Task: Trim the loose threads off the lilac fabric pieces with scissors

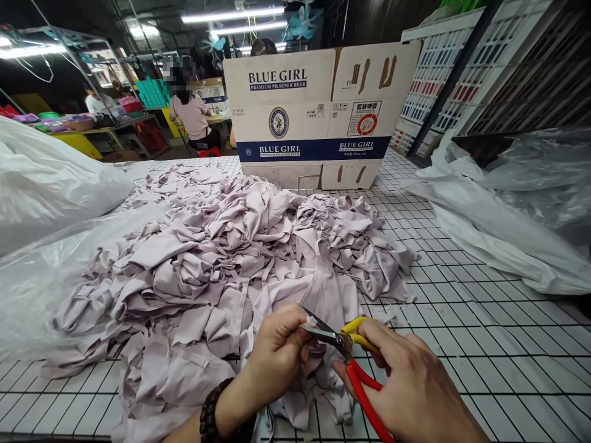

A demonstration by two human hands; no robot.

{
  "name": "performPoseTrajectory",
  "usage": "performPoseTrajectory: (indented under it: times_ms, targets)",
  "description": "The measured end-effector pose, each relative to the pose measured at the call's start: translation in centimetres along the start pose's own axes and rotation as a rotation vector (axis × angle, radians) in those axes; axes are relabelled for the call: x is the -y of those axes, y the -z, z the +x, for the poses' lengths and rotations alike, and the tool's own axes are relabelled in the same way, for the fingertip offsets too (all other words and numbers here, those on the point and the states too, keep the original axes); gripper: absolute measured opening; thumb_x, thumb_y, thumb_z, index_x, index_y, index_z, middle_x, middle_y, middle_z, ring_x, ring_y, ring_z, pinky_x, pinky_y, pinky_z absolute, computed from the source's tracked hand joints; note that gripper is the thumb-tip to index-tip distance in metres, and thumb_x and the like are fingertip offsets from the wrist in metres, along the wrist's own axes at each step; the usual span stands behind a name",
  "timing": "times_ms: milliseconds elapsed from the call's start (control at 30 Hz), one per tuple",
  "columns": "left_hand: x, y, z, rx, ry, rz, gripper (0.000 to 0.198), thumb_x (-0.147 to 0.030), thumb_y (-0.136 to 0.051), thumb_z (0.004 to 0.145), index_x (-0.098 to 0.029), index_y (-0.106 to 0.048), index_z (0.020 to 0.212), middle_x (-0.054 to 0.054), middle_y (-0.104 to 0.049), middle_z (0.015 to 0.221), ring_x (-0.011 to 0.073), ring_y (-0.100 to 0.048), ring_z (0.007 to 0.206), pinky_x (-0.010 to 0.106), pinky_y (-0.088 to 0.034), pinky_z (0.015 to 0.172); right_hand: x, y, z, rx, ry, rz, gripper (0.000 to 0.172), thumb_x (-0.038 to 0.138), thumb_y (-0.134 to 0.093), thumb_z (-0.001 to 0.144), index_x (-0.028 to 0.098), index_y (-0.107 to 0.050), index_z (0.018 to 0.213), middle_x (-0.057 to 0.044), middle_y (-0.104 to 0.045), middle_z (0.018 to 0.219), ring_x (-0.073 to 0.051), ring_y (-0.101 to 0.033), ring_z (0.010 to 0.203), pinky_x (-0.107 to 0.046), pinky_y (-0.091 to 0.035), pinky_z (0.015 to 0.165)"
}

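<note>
My right hand (406,378) grips a pair of scissors (344,343) with one red and one yellow handle, its blades parted and pointing left. Close to the blade tips, my left hand (279,344) is closed in a pinch on a piece of pale lilac fabric (318,375), part of which hangs below the fingers. The fingertips hide most of the pinched edge, and I cannot tell whether the blades touch it. A large tangled heap of the same fabric (184,264) spreads behind and to the left of both hands.
A white grid-lined table (480,344) lies beneath everything. Behind the heap stands a cardboard carton (286,123). Plastic bags flank the table, one at left (55,178) and one at right (508,227). Farther back, a person in a pink top (191,114) sits at a workbench.
</note>
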State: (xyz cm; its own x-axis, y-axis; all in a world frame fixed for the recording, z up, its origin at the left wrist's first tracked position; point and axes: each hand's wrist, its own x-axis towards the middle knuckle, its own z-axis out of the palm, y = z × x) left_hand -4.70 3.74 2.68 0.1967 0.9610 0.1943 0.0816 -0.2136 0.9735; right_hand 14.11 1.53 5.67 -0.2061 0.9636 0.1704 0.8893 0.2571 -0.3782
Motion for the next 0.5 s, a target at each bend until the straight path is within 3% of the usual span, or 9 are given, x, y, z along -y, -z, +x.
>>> performPoseTrajectory:
  times_ms: [233, 367, 500]
  targets:
    - [-0.11, 0.36, -0.24, 0.014, 0.012, 0.015, 0.048, -0.047, -0.052, 0.093, -0.015, -0.061, 0.058, 0.000, -0.048, 0.057, 0.0105, -0.049, 0.051, 0.022, -0.037, 0.051, -0.12, 0.21, 0.17, 0.007, 0.057, -0.044, 0.024, 0.046, -0.063, 0.076, 0.026, -0.053, 0.070, 0.005, -0.056, 0.053, -0.014, -0.046, 0.045, -0.028, -0.037, 0.052]
    - [0.07, 0.40, -0.31, 0.042, 0.050, -0.056, 0.047, -0.048, -0.051, 0.093, -0.015, -0.063, 0.062, -0.001, -0.047, 0.059, 0.0076, -0.046, 0.044, 0.020, -0.035, 0.044, -0.28, 0.01, 0.23, 0.032, 0.087, -0.057, 0.026, 0.048, -0.062, 0.078, 0.026, -0.052, 0.068, 0.006, -0.052, 0.049, -0.014, -0.045, 0.043, -0.027, -0.036, 0.050]
    - [0.44, 0.42, -0.34, 0.035, 0.037, -0.078, 0.044, -0.046, -0.053, 0.093, -0.015, -0.065, 0.065, 0.000, -0.048, 0.059, 0.0079, -0.047, 0.045, 0.020, -0.037, 0.046, -0.41, -0.21, 0.23, 0.053, 0.096, -0.057, 0.025, 0.047, -0.062, 0.080, 0.027, -0.053, 0.068, 0.006, -0.054, 0.048, -0.016, -0.049, 0.044, -0.027, -0.035, 0.049]
